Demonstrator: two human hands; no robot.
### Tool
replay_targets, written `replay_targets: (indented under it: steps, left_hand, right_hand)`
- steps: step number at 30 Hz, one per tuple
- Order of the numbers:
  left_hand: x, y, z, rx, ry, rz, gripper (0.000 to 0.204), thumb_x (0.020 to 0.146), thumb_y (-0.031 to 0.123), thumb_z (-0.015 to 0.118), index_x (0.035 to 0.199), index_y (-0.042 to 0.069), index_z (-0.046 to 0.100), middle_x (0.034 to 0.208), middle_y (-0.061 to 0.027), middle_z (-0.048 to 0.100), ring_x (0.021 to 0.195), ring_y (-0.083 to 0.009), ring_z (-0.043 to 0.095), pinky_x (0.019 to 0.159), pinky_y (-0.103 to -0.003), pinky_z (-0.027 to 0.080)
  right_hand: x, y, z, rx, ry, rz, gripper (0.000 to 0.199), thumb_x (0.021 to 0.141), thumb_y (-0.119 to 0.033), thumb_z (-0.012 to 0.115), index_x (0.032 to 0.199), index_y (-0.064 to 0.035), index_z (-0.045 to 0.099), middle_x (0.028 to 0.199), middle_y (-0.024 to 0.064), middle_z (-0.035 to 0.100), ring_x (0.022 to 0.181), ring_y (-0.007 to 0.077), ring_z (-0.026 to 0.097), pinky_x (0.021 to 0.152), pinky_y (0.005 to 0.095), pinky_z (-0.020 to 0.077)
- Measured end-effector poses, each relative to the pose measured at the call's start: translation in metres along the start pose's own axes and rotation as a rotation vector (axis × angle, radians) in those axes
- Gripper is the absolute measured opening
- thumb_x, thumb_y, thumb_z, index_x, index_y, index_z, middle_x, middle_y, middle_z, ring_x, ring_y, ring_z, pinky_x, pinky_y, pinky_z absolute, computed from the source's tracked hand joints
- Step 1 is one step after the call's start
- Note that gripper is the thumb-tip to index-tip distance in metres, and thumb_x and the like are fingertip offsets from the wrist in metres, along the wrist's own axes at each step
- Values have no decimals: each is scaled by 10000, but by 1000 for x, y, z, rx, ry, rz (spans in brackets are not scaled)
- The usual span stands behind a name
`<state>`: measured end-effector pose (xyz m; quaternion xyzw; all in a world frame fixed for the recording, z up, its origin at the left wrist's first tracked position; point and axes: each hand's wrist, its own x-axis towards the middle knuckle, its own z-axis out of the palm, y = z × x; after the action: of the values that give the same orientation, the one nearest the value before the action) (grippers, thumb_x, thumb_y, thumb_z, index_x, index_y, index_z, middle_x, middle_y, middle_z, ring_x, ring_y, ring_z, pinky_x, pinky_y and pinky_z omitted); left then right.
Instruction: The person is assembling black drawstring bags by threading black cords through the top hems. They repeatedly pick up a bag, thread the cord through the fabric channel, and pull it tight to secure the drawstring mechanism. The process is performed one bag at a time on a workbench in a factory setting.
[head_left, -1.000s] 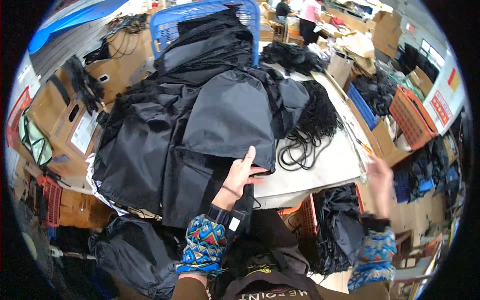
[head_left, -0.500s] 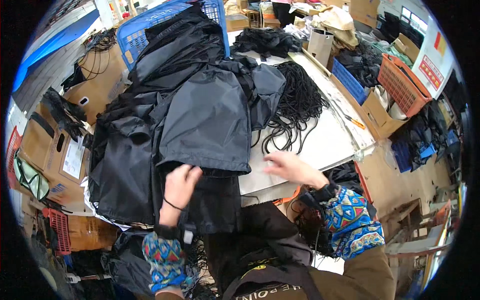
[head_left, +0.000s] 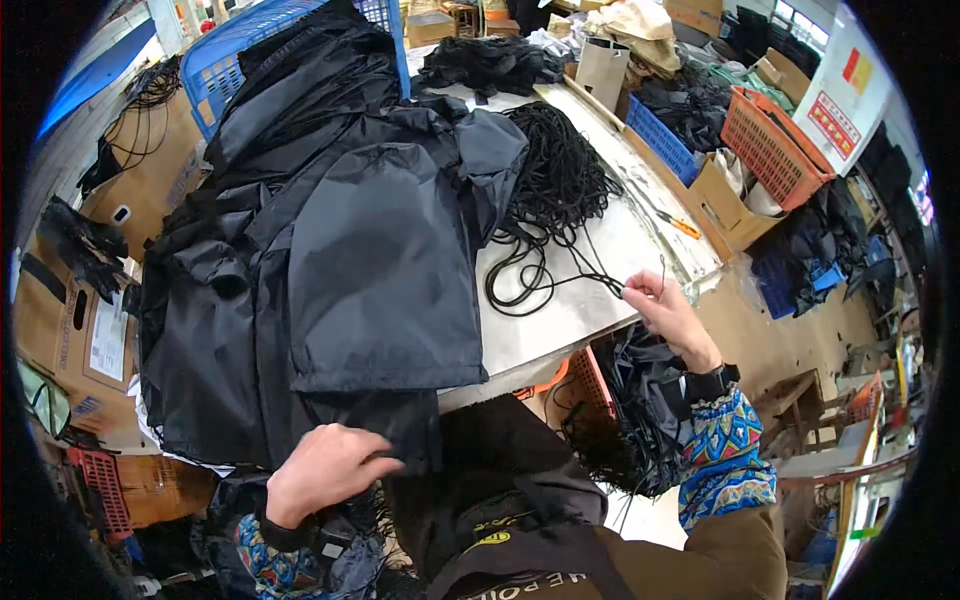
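Note:
A flat black fabric bag lies on top of a spread of similar black pieces, its hemmed edge toward me. Just below that hem is my left hand, thumb apart from the fingers and nothing seen in it. My right hand pinches black cord at the table's right side. The pinched strands run back to a tangled heap of black cords beside the bag. A thin end sticks up above my fingertips.
A blue plastic crate at the back holds the black fabric pile. An orange-handled cutter lies near the table's right edge. Beyond stand an orange basket and a cardboard box. Cardboard boxes stand at left.
My right hand has moved right and taken hold of cord, drawing strands out of the heap. My left hand has left the bag's hem and come nearer. The hem now lies flat.

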<state>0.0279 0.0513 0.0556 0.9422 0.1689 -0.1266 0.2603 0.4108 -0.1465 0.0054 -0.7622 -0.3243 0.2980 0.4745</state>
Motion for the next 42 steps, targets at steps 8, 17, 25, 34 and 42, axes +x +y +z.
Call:
replay_targets:
  steps: [8,17,25,34,42]
  left_hand:
    - [85,-27,54,419,529,37,362,841,118,534,1200,76,513,1249,-166,499,1153,-339,487,905,-466,439]
    - [121,-23,57,265,892,113,245,720,42,534,954,11,598,1003,-123,597,997,-287,540,902,-399,401]
    - [196,-25,60,548,829,-106,399,793,139,514,1178,37,522,1181,-104,557,1140,-258,479,989,-500,318]
    - [194,-32,57,342,879,57,228,748,146,597,943,30,596,1004,-115,523,1044,-301,471,1012,-528,272]
    - [157,0,68,134,619,245,304,839,186,564,1106,54,503,1188,-101,527,1188,-244,457,1039,-502,274]
  right_hand:
    - [-11,-32,-19,-128,73,-117,184,876,-154,592,980,-3,577,772,-4,576,690,92,512,587,250,418]
    - [16,6,37,-560,-31,-436,312,835,-156,612,1102,-11,542,744,204,603,694,317,601,636,386,470]
    - [51,12,90,-1001,-110,-361,197,833,-124,505,970,12,467,771,204,618,723,377,619,609,455,494]
    - [31,26,36,-769,55,-492,326,827,-118,564,1134,-46,484,719,230,590,705,417,583,629,467,456]
    - [19,-5,95,-538,-354,-588,172,861,-163,531,947,-30,596,787,217,602,798,388,584,687,445,453]
